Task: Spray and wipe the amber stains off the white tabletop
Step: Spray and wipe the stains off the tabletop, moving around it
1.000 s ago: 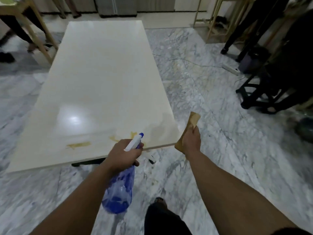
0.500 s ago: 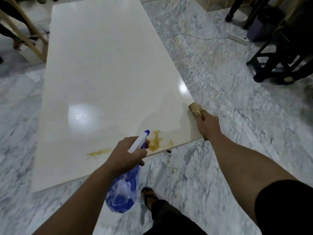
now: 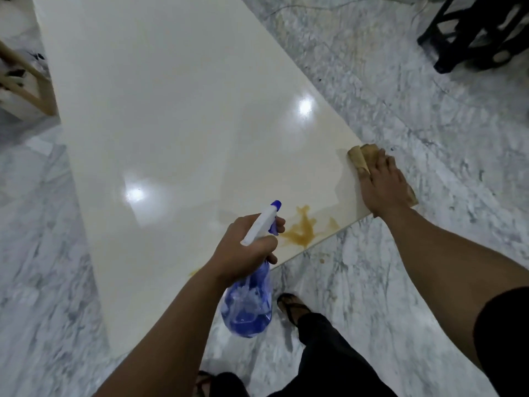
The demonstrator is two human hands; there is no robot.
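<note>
The white tabletop (image 3: 171, 124) runs away from me, its near corner at the lower right. An amber stain (image 3: 302, 229) spreads close to that near edge; a smaller amber mark (image 3: 195, 272) peeks out beside my left wrist. My left hand (image 3: 246, 247) grips a blue spray bottle (image 3: 249, 305) by its white trigger head, nozzle pointing over the table just left of the stain. My right hand (image 3: 382, 186) lies with straight fingers on a tan cloth (image 3: 361, 156), pressing it onto the table's right corner, to the right of the stain.
Grey marble floor (image 3: 400, 110) surrounds the table. A black stool frame (image 3: 469, 38) stands at the far right, a wooden frame (image 3: 25, 81) at the far left. My legs and sandalled foot (image 3: 292, 306) are below the table's near edge.
I have stepped closer, so the table and stain fill more of the view. My right hand brought the cloth from the air down onto the table corner and now lies on it.
</note>
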